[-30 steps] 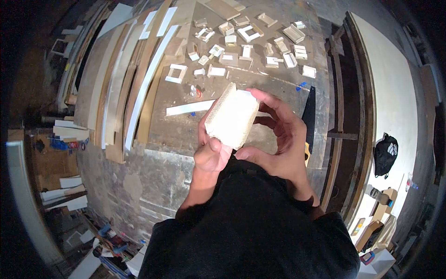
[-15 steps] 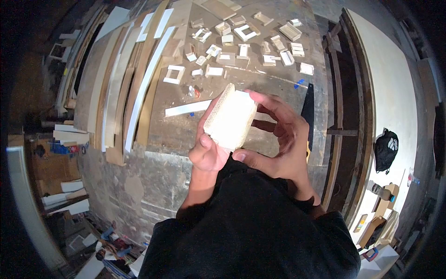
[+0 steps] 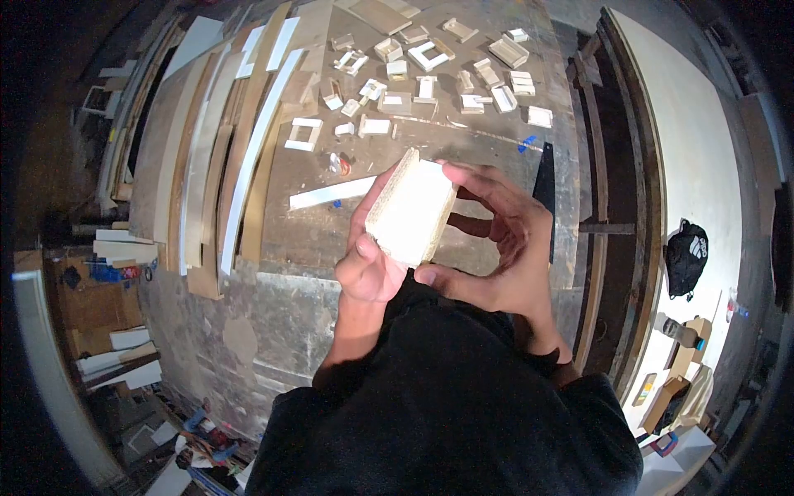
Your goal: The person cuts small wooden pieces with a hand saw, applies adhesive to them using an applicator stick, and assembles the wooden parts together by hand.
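Note:
Close in front of my chest is a small pale wooden piece [image 3: 409,211], brightly lit, with a white flat face and a raised strip along its left side. My left hand [image 3: 365,269] grips it from the left and below, the thumb pressed against its lower left edge. On the other side, my right hand [image 3: 513,240] holds its right edge between curved fingers at the top and the thumb at the bottom. Glare hides detail on the white face. Behind my left hand, a long white strip [image 3: 331,193] lies on the worktable [image 3: 463,149].
Several small wooden frames and boxes, including an open frame [image 3: 430,54], cover the table's far part. Long boards [image 3: 248,165] lie at left. A hand saw [image 3: 543,186] rests at right. Beyond a gap, a pale bench [image 3: 703,157] carries a black bag [image 3: 687,258]. Another person [image 3: 198,442] is at lower left.
The view has shifted slightly, so the table and its contents sit a little further left. Both hands keep nearly the same grip on the wooden piece.

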Demonstrator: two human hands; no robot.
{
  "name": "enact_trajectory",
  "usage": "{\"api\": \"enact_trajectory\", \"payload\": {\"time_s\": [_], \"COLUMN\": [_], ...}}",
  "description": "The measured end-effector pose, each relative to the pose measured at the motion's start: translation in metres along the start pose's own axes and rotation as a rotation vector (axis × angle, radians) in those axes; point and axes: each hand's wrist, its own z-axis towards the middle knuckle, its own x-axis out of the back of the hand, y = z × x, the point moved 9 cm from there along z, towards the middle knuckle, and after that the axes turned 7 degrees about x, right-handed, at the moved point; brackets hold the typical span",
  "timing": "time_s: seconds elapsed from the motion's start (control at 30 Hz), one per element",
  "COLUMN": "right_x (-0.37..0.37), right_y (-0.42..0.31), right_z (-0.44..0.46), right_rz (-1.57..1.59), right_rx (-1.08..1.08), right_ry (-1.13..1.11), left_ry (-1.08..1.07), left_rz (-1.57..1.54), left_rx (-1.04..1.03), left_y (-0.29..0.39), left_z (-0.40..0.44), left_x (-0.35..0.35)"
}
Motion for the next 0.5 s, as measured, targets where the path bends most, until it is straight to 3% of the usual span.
{"api": "enact_trajectory", "payload": {"time_s": [0.5], "right_x": [0.0039], "right_y": [0.0042], "right_z": [0.0016], "right_rz": [0.008], "right_rx": [-0.018], "right_ry": [0.021], "left_ry": [-0.019], "left_rz": [0.004], "left_rx": [0.005], "left_y": [-0.0009], "left_z": [0.0058], "left_x": [-0.0031]}}
